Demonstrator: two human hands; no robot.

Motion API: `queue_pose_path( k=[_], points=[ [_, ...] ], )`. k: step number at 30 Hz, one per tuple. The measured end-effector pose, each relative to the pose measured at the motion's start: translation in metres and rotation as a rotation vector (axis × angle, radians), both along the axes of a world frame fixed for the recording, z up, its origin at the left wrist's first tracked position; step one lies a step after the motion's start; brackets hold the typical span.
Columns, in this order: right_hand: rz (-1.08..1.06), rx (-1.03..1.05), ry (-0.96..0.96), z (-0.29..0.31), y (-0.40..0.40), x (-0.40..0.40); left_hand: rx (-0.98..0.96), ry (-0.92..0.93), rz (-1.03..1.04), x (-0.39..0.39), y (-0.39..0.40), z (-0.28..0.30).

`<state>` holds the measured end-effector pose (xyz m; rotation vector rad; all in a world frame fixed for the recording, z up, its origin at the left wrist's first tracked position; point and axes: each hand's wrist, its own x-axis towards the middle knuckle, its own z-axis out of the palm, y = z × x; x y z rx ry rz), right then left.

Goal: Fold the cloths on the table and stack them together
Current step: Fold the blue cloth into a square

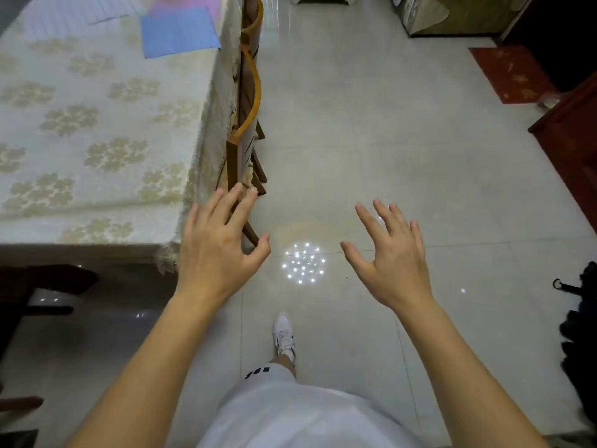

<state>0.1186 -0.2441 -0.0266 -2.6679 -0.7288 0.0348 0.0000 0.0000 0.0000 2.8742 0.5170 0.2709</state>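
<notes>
Standing off the near corner of the table (97, 130), the person holds both hands out over the tiled floor (371, 140) with nothing in them: the left hand (219, 244) has its fingers spread and relaxed, hovering just past the table's corner and in front of the wooden chairs (248, 101) tucked along its side, and the right hand (391, 253) is likewise spread and empty, further out over the floor and well apart from the table. What the coming move turns on is that the cloths lie ahead and to the left, at the far end of the table, well beyond either hand's present place; the left hand is clearly the nearer of the two. The blue cloth (179, 32) lies flat near the table's right edge, a plain rectangle slightly skewed to that edge. Just beyond it, touching or overlapping its far side, is a pink cloth (184, 3), and to their left a white cloth (74, 12) with a faint grid pattern, all spread flat and seemingly unfolded. Judging from this, no folding has begun, and the person would need to step forward along the chairs before reaching any of them
</notes>
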Motion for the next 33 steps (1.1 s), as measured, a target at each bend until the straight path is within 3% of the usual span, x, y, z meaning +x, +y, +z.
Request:
queue_pose_path(
  k=[11,24,33],
  points=[
    [-0.064,0.01,0.007,0.012,0.078,0.096,-0.024,-0.052,-0.022,0.11,0.087,0.007],
    [-0.062,0.023,0.054,-0.005,0.114,0.188,-0.05,-0.045,-0.011,0.206,0.116,-0.002],
    [0.0,0.008,0.09,-0.013,0.124,0.314,-0.031,-0.006,0.023,0.325,0.123,-0.007]
  ],
)
